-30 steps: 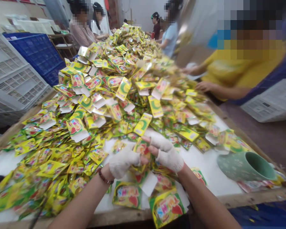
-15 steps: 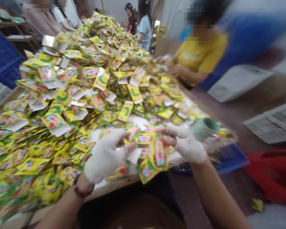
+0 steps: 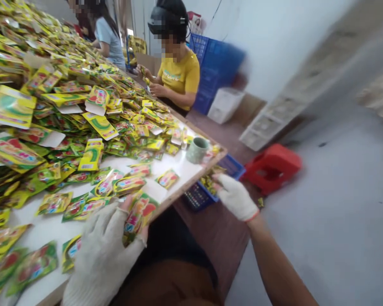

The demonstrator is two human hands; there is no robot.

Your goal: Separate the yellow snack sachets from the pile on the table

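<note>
At the near edge of a wood-rimmed table (image 3: 185, 182), a bunch of yellow-and-green foil sachets (image 3: 138, 219) is gripped by the curled fingers (image 3: 124, 204) of the gloved left hand (image 3: 102, 255). The slightly spread right hand's fingers (image 3: 221, 180) appear empty, the right hand (image 3: 236, 197) being held beside a blue crate (image 3: 232, 165). The sachets are judged to be in mid-handling, with the free right hand seemingly called for next. Compared with the earlier frame, the hands are parted and the view is swung right, with a green mug (image 3: 197, 150) seen farther off.
</note>
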